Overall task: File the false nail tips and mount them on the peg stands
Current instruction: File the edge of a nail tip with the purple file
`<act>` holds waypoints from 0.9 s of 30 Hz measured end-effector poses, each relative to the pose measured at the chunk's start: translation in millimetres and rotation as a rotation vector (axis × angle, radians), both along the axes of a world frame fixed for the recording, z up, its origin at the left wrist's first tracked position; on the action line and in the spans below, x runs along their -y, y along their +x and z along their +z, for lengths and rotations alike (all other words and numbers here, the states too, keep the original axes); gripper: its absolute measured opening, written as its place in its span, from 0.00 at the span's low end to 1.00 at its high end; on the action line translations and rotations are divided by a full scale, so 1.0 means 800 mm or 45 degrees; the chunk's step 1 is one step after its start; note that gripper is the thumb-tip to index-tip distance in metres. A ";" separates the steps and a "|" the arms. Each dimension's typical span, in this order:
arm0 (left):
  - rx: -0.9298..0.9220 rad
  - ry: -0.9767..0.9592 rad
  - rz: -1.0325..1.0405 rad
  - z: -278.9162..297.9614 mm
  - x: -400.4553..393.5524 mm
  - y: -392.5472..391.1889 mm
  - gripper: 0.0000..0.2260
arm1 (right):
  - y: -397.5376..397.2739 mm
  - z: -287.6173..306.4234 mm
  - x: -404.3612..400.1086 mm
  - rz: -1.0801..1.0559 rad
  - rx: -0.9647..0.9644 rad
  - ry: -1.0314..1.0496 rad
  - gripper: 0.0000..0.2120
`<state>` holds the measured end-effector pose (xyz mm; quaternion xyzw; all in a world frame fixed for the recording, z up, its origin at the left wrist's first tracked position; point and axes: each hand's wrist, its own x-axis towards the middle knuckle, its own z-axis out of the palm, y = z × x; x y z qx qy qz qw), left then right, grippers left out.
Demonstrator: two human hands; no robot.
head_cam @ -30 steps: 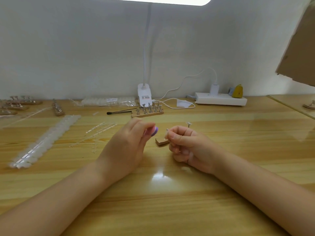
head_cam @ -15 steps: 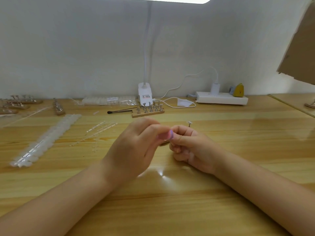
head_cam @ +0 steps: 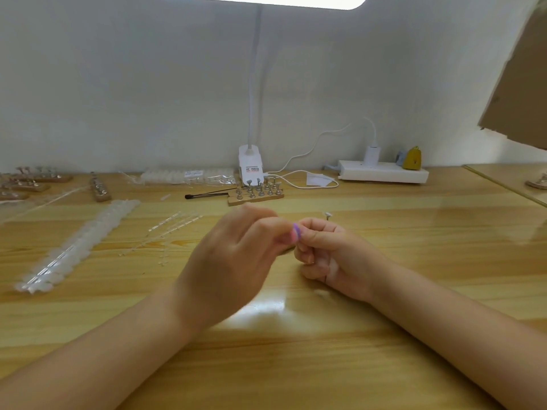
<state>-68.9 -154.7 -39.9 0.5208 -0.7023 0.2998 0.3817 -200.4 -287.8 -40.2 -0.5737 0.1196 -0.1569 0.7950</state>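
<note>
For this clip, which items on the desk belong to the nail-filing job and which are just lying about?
Job:
left hand holding pink-purple file
right hand, grip closed on something too small to identify
peg stand
long strip of nail tips
bagged nail tips

Lying about:
power strip
lamp base
black brush

Beyond my hands a white lamp base (head_cam: pixel 250 167) stands at the wall. Further right of it lies a white power strip (head_cam: pixel 383 174), a small yellow object (head_cam: pixel 413 158) beside it.

A lamp panel (head_cam: pixel 266 0) overhead is lighting the scene brightly, glaring on the glossy tabletop (head_cam: pixel 260 309); motion is blurring the left hand (head_cam: pixel 233 261).
</note>
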 end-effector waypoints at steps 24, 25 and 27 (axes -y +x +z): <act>-0.298 0.171 0.012 -0.011 0.003 0.015 0.06 | -0.001 -0.001 0.000 0.053 -0.024 -0.036 0.03; -0.325 0.123 -0.007 -0.009 0.002 0.014 0.06 | 0.000 -0.001 0.000 0.052 -0.020 -0.037 0.03; -0.302 0.055 -0.125 -0.003 0.003 0.005 0.07 | 0.000 -0.002 0.000 0.031 -0.012 -0.033 0.03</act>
